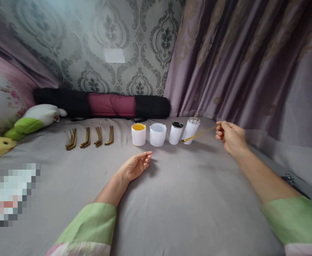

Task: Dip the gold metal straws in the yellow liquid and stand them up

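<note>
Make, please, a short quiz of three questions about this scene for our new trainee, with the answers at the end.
1. How many groups of thin golden pieces lie to the left of the white containers?
2. True or false: the left grip is holding one of the white containers.
3. The right grip holds: (a) a white container; (b) a golden strip with a bent tip; (c) a plush toy.

Key: 1. Four. 2. False. 3. b.
</note>
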`<state>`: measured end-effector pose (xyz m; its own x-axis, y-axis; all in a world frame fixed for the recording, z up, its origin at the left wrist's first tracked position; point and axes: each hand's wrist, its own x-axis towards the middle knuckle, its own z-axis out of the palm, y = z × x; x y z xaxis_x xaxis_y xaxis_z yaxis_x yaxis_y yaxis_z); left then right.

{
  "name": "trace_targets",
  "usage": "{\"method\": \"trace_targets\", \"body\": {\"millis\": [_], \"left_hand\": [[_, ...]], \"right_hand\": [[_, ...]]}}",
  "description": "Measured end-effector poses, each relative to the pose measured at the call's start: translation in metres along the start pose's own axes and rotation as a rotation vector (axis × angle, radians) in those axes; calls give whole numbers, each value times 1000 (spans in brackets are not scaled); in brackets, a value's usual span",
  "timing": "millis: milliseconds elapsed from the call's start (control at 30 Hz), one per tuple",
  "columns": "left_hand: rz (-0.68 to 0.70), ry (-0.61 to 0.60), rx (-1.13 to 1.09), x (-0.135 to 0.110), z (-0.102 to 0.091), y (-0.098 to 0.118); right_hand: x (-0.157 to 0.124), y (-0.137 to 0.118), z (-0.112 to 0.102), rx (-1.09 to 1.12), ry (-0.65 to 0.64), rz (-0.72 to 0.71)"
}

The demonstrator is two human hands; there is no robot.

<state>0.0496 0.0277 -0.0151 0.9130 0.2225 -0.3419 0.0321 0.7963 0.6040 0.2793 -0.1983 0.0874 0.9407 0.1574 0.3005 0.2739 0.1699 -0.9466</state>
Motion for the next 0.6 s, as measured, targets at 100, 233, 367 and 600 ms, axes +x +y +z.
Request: {"method": "trace_targets", "body": {"millis": [100,233,367,600], "left_hand": [[2,2,3,0,0,0],[0,15,2,-1,0,0],[3,25,2,-2,2,1],[5,3,-11,0,-1,0]], "right_hand": [[7,-8,-5,-31,24,-21],[18,-16,-12,-61,47,-63],[29,-24,-15,-97,82,-100],[44,-37,-17,-121,113,-139]]}}
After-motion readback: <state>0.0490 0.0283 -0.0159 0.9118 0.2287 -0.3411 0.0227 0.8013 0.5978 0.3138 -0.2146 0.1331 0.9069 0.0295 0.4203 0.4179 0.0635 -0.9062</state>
